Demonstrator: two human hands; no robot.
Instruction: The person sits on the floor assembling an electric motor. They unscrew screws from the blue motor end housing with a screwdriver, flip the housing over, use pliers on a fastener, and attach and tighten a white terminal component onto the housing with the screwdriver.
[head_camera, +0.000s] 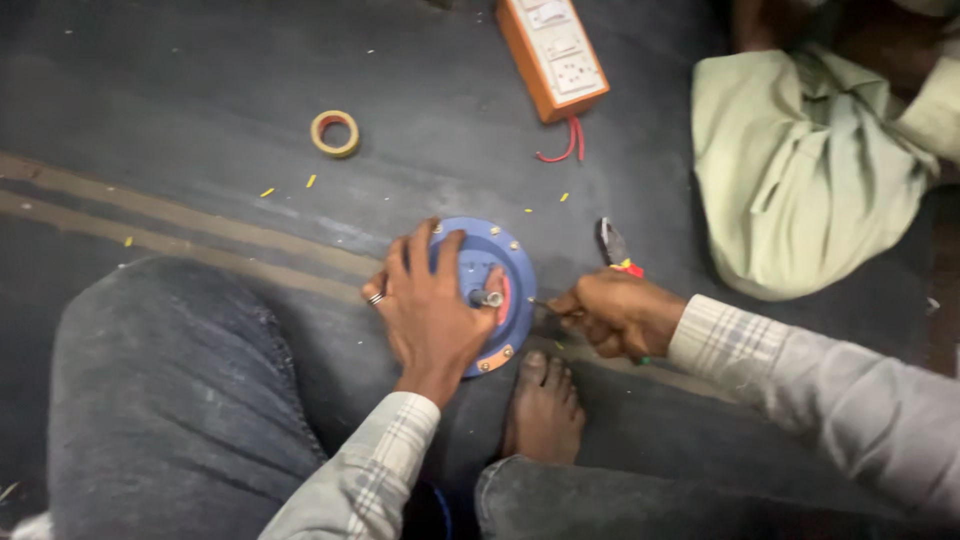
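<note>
left hand (430, 305) presses flat on the blue round motor cover (495, 270) to steady it; right hand (615, 312) is closed around a screwdriver (548, 306), tip at the cover's right rim

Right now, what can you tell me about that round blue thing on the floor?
The round blue disc lies flat on the dark floor. It looks like painted metal, with small screws around its rim, a copper-coloured tab at the lower edge and a short metal shaft sticking up from its middle. The left hand presses down over its left half. The right hand brings a thin tool to its right edge.
</note>
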